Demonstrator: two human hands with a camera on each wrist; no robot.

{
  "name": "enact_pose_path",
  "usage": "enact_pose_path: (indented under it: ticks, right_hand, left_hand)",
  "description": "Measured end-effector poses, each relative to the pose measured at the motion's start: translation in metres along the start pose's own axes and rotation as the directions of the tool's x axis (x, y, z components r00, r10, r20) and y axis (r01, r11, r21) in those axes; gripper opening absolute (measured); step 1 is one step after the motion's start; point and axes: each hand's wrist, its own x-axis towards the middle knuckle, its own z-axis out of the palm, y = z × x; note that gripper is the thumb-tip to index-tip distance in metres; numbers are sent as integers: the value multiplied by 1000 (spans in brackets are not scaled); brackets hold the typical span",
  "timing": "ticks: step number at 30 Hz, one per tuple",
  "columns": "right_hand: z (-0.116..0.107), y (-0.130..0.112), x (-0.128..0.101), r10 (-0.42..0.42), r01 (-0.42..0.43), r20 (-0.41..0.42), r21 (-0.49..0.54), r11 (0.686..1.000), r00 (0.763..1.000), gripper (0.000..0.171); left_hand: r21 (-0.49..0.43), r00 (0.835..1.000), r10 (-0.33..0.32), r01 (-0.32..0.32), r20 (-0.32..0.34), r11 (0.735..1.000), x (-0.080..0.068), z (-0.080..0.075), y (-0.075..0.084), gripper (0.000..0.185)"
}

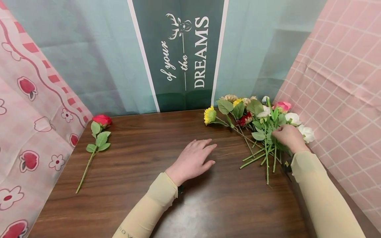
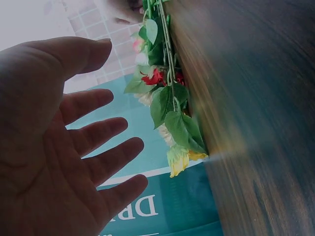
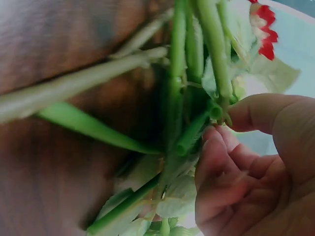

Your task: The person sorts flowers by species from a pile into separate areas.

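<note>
At the right of the head view, a heap of artificial flowers (image 1: 259,135) lies with green stems crossing toward the front. My right hand (image 1: 288,136) is in among them, fingers curled. In the right wrist view its thumb and fingertips pinch a green flower stem (image 3: 211,46) near its cut end; which bloom it belongs to is hidden. My left hand (image 1: 191,162) hovers low over the middle of the table, fingers spread and holding nothing. A yellow flower (image 1: 210,115) at the heap's left end is the bloom nearest to it. Far left lies a single red rose (image 1: 102,120) with a leafy stem.
The brown wooden table (image 1: 143,158) meets a teal printed cloth (image 1: 190,99) at the back. Pink patterned cloth (image 1: 38,109) hangs on the left, and a pink checked cloth (image 1: 339,99) rises close beside the heap on the right.
</note>
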Motion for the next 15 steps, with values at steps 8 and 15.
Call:
enact_pose_path:
  ticks: [8, 15]
  right_hand:
    - [-8, -5, -9, 91, -103, 54, 279, 955, 994, 35]
    - [-17, -11, -21, 90, -84, 1, 370, 925, 996, 44]
  left_hand:
    - [1, 1000, 1, -1, 3, 1000, -1, -2, -3, 57]
    - [-8, 1000, -12, 12, 1, 1000, -2, -5, -2, 55]
